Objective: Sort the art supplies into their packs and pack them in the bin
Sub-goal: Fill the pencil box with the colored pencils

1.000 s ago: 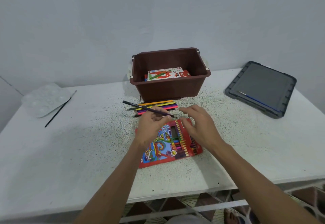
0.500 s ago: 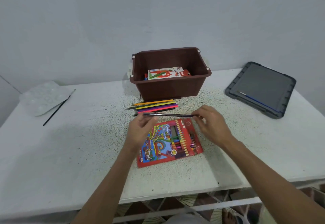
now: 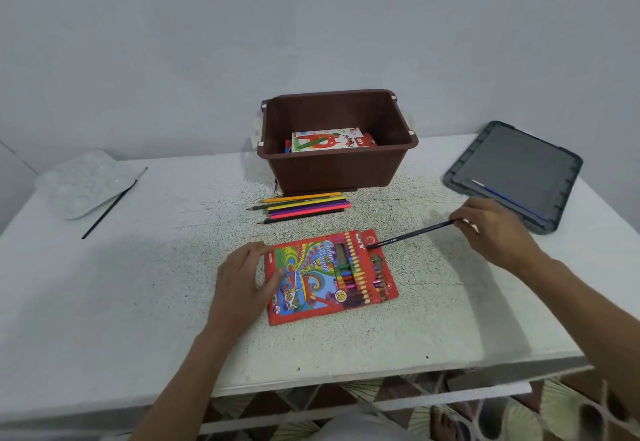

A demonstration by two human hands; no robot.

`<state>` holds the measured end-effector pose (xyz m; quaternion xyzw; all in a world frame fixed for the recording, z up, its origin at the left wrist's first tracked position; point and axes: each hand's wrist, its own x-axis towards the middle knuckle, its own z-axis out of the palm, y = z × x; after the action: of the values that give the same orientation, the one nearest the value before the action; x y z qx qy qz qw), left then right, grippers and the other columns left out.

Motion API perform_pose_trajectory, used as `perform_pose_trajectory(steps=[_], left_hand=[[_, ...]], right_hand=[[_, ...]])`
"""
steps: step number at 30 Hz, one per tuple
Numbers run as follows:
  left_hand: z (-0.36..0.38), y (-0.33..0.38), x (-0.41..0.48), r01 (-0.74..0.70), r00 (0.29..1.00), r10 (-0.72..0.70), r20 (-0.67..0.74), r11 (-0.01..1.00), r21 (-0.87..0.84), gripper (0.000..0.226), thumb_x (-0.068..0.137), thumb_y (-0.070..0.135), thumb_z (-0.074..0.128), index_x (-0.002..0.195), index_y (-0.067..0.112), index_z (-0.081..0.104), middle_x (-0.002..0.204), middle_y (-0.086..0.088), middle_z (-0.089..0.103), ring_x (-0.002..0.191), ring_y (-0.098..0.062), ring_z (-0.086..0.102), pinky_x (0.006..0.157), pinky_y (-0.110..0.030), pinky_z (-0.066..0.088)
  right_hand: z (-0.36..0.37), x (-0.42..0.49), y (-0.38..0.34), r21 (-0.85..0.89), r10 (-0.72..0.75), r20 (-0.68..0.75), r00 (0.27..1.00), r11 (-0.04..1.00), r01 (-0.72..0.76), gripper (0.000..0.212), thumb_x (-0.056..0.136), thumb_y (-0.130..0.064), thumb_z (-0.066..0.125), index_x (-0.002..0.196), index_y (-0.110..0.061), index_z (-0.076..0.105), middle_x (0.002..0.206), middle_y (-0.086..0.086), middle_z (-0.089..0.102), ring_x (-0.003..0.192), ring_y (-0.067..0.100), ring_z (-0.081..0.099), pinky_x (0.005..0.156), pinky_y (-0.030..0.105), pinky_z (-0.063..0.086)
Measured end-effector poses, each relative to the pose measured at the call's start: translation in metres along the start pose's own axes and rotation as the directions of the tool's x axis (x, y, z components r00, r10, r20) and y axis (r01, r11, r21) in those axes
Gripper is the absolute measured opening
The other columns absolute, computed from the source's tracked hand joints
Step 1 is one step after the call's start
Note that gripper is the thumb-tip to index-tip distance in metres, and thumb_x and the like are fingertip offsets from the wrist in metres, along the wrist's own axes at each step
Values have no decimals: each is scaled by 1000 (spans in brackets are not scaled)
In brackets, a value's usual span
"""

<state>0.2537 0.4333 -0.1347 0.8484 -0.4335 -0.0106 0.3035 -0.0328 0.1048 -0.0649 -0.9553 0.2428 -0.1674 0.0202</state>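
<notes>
Right hand (image 3: pixel 491 229) is out on the right, fingers curled, pinching the back end of a dark pencil (image 3: pixel 410 235). The pencil slants down to the left, and its tip sits right at the far right corner of the red pencil pack (image 3: pixel 311 288), at the open end. How far the tip is inside, I cannot tell.

Left hand (image 3: pixel 242 281) lies against the pack's left edge, fingers relaxed and fairly straight, thumb resting on the printed cover. It grips nothing and only presses there.

The pack lies flat on the table (image 3: pixel 138 302), near the middle. Rows of coloured pencils show through its window.

Beyond it, a small bunch of loose pencils (image 3: pixel 304 205) lies side by side, orange, yellow, purple, pink and dark ones, just in front of the brown bin (image 3: pixel 332 170). The bin stands at the far middle, and inside it lies a white and red box (image 3: pixel 327 140).

Far right there is a grey lid (image 3: pixel 516 163) with a thin blue stick (image 3: pixel 505 196) on it. Far left sits a clear paint palette (image 3: pixel 83 182), and a thin black brush (image 3: pixel 110 206) lies along its right edge.
</notes>
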Motion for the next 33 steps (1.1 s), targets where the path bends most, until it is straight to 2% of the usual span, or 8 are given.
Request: perform_pose_trajectory(steps=[3, 7, 11, 16, 21, 26, 29, 33], left_hand=[[0, 1, -2, -3, 1000, 3, -11, 1000, 12, 48, 84, 52, 58, 120, 21, 58, 127, 0, 61, 116, -16, 56, 98, -46, 47], [1, 2, -2, -15, 1000, 15, -20, 1000, 21, 48, 84, 52, 56, 120, 20, 58, 126, 0, 61, 116, -16, 56, 98, -44, 47], [2, 1, -2, -20, 1000, 20, -22, 1000, 21, 48, 85, 53, 55, 120, 21, 58, 127, 1, 60, 116, -16, 55, 99, -43, 45], [4, 0, -2, -22, 999, 23, -37, 999, 28, 49, 84, 54, 55, 120, 20, 58, 127, 0, 60, 116, -17, 55, 98, -44, 46], [6, -1, -2, -24, 999, 25, -45, 999, 35, 48, 84, 52, 56, 120, 21, 59, 127, 1, 60, 117, -16, 55, 99, -42, 44], [8, -2, 2, 22, 999, -21, -42, 1000, 21, 45, 85, 51, 55, 121, 23, 58, 125, 4, 60, 115, -13, 53, 98, -38, 40], [7, 0, 12, 78, 993, -75, -91, 997, 23, 36, 92, 42, 59, 120, 20, 61, 120, 2, 63, 111, -15, 55, 96, -37, 39], [5, 3, 36, 38, 992, -29, -122, 997, 71, 31, 95, 35, 55, 115, 14, 66, 114, -2, 67, 102, -17, 61, 90, -42, 48]], right_hand=[[5, 3, -15, 23, -53, 4, 999, 998, 53, 12, 82, -5, 73, 94, -5, 74, 84, 9, 66, 73, 30, 62, 57, 31, 48], [23, 4, -50, 91, -118, 13, 993, 989, 116, 13, 84, -8, 71, 96, -6, 73, 80, 7, 63, 68, 21, 57, 58, 23, 35], [47, 2, -81, 199, -151, 34, 988, 970, 141, 14, 89, -14, 67, 102, -11, 72, 85, 2, 62, 74, 15, 54, 60, 19, 35], [64, -7, -107, 325, -93, 4, 996, 942, 87, 21, 94, -13, 58, 110, -12, 70, 92, 1, 61, 82, 15, 55, 69, 23, 43], [73, -18, -107, 465, 27, 22, 999, 885, -34, 31, 90, -17, 49, 109, -17, 74, 100, 0, 58, 93, 14, 50, 79, 12, 32], [72, -22, -112, 515, 95, -2, 995, 854, -80, 34, 94, -20, 45, 118, -16, 69, 101, -8, 54, 97, 12, 50, 82, 19, 37], [73, -23, -113, 505, 88, -15, 996, 860, -68, 34, 93, -19, 46, 119, -15, 68, 101, -8, 54, 96, 12, 49, 82, 17, 36], [74, -24, -114, 493, 84, -20, 996, 868, -63, 31, 94, -11, 51, 121, -14, 66, 102, -7, 54, 96, 10, 46, 82, 15, 34]])
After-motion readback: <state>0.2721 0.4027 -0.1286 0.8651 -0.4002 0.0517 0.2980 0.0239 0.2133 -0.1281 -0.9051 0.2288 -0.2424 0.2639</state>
